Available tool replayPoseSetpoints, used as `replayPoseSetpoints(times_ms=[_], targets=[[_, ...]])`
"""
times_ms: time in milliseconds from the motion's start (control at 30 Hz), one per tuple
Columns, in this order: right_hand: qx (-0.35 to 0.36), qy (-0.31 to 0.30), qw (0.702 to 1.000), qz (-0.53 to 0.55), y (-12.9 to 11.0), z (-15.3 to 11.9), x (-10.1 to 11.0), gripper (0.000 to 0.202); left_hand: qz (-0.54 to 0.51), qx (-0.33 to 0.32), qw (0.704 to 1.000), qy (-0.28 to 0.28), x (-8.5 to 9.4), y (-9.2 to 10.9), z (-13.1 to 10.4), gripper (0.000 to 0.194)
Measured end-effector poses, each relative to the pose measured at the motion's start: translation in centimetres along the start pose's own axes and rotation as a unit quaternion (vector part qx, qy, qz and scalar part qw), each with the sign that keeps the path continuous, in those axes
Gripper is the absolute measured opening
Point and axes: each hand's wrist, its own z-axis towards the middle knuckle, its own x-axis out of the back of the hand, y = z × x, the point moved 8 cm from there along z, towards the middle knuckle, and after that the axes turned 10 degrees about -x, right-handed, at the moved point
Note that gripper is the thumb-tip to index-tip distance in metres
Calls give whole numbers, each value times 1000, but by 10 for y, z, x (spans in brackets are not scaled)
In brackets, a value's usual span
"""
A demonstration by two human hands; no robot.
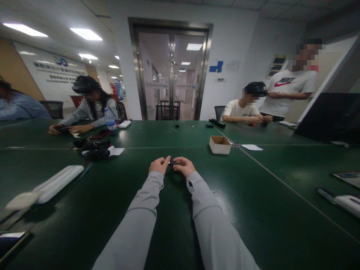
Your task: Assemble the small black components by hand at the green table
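My right hand (185,166) pinches a small black gadget (173,163) in nearly closed fingertips, its end at my left hand (158,165), whose curled grip I can't judge; loose pressure could drop it onto the table (176,210) beneath them

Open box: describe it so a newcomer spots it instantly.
Start at the green table, facing the glass double doors. Beyond the wearer's right hand and rightward, left of a white sheet, sits the box. Its open top, pale outside and brown inside distinguish it from the flat sheet.
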Motion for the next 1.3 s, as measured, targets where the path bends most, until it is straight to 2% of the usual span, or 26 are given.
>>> replayPoseSetpoints(times_ms=[67,200,300,367,433,533,600,667,767,867,1067,1200,1300], targets=[[-1,5,1000,-13,-1,0,1,35,-25,8,1000,-14,0,1,-1,45],[-7,24,1000,18,-1,-1,4,34,-174,-36,984,-6,-3,9,1,21],[-10,37,999,35,0,-1,7,34,-272,-31,961,-34,-16,8,3,23],[-10,44,998,38,1,0,8,34,-297,-31,954,-42,-21,7,4,23],[-8,47,998,36,1,0,9,34,-285,-34,958,-26,-20,4,5,25],[-3,52,998,17,2,2,11,35,-191,-28,981,5,-12,0,4,29],[0,53,999,12,1,2,11,34,-161,-17,987,9,-8,0,3,31],[-2,51,998,22,1,2,10,34,-213,-19,977,-5,-10,3,2,30],[-11,47,998,42,2,1,10,34,-326,-57,943,-33,-14,15,1,37],[-13,49,998,44,1,1,10,35,-356,-81,930,-44,-16,21,1,31],[-11,61,998,34,1,1,12,35,-332,-101,938,-16,-13,20,2,26],[-9,54,998,36,3,2,11,36,-288,-78,954,1,-13,13,3,25],[-6,47,997,53,4,4,11,36,-291,-60,955,-4,-15,11,2,32]])
